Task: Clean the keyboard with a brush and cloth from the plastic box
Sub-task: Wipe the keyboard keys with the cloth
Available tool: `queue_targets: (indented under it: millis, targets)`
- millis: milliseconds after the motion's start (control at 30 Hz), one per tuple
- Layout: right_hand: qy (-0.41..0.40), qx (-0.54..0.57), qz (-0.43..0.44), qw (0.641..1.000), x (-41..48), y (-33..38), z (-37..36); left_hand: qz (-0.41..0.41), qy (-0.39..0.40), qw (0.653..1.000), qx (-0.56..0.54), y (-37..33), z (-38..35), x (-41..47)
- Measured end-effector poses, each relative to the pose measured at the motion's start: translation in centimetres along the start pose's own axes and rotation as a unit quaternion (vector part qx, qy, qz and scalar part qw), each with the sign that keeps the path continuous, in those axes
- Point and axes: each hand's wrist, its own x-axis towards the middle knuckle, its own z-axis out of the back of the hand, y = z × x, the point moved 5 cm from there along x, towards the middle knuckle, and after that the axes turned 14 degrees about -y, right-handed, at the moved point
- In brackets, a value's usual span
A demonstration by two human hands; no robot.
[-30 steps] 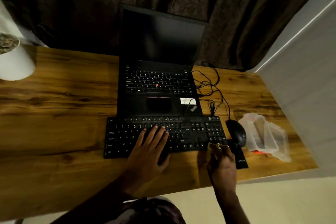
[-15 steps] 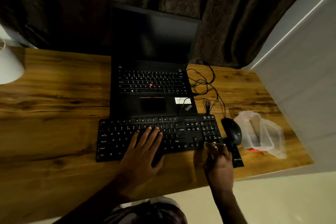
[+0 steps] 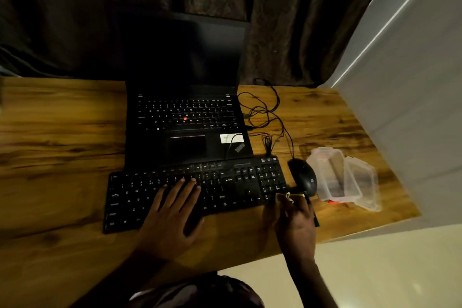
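Left hand [image 3: 172, 210] lies flat on the keyboard [image 3: 237, 187], fingers [image 3: 178, 194] straight and slightly apart, probably pinning it to the counter [image 3: 62, 157]. Right hand [image 3: 296, 222] is at the keyboard's near right corner, curled around a small pale item [image 3: 287, 197] (cloth or brush, cannot tell). The plastic box [image 3: 330, 175] sits open, just right of the mouse [image 3: 303, 177].

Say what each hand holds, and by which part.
Right hand pinches a pale cloth, bunched; by which part cannot be told. Left hand lies flat on the keyboard, holding nothing.

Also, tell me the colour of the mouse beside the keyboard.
The mouse is black; the head view shows it.
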Motion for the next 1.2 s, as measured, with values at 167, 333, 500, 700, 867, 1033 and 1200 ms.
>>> queue_targets:
  millis: [167,333,500,700,867,1033,1200]
  targets:
    - [0.061,0.077,0.058,0.993,-1.5,2.0,-0.9,0.001,0.006,1.0,0.006,0.0,0.0,0.1]
    - [0.03,0.066,-0.003,0.997,0.2,-1.3,-0.3,0.006,0.006,1.0,0.013,-0.1,0.1,0.1]
    - [0.02,0.075,0.02,0.997,-0.3,-1.1,-0.8,0.004,0.002,1.0,0.015,-0.2,0.3,0.2]
    - [0.051,0.106,0.067,0.991,-0.8,-0.4,-0.9,0.011,0.015,0.999,0.028,-0.2,0.3,0.2]
    - [0.009,0.053,0.011,0.999,0.6,-1.8,-0.4,0.012,0.016,1.0,0.025,-0.2,0.4,0.3]
    - [0.026,0.083,0.048,0.995,-1.0,0.8,-0.9,0.009,0.011,1.0,0.025,-0.3,0.5,0.3]
    - [0.026,0.084,0.062,0.994,-0.4,-0.6,-0.8,0.013,0.015,0.999,0.032,-0.4,0.5,0.2]
